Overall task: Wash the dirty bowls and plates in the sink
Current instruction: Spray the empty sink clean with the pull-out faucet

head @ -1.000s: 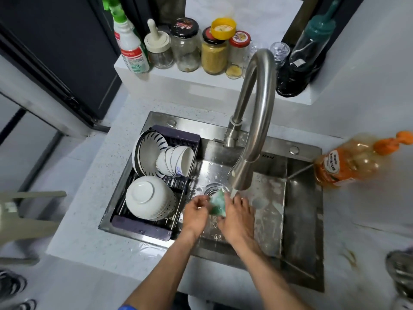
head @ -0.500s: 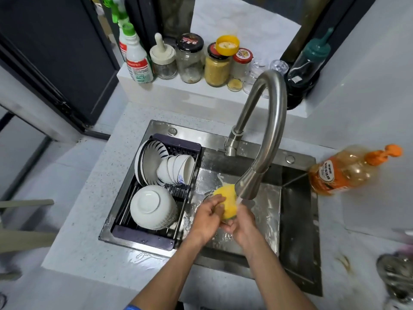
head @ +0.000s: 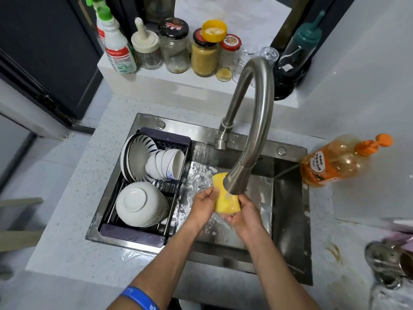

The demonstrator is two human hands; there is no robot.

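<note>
Left hand [head: 204,201] and right hand [head: 244,211] together clasp the yellow sponge [head: 225,202] between them, under the tap spout [head: 234,182], over the sink [head: 290,209].

A pale speckled counter [head: 73,198] meets white walls [head: 368,74] (dark cabinet [head: 44,52] at far left), evenly lit

The faucet [head: 252,121] arches over the middle of the sink [head: 288,209], its spout head just above both hands, barring any straight drop from overhead. The dish rack [head: 134,231], packed with bowls [head: 140,204], fills the sink's left part. To the right, the basin floor lies open up to the wall. A soap bottle [head: 335,162] crowds the desk [head: 73,198] at the right rim.
</note>
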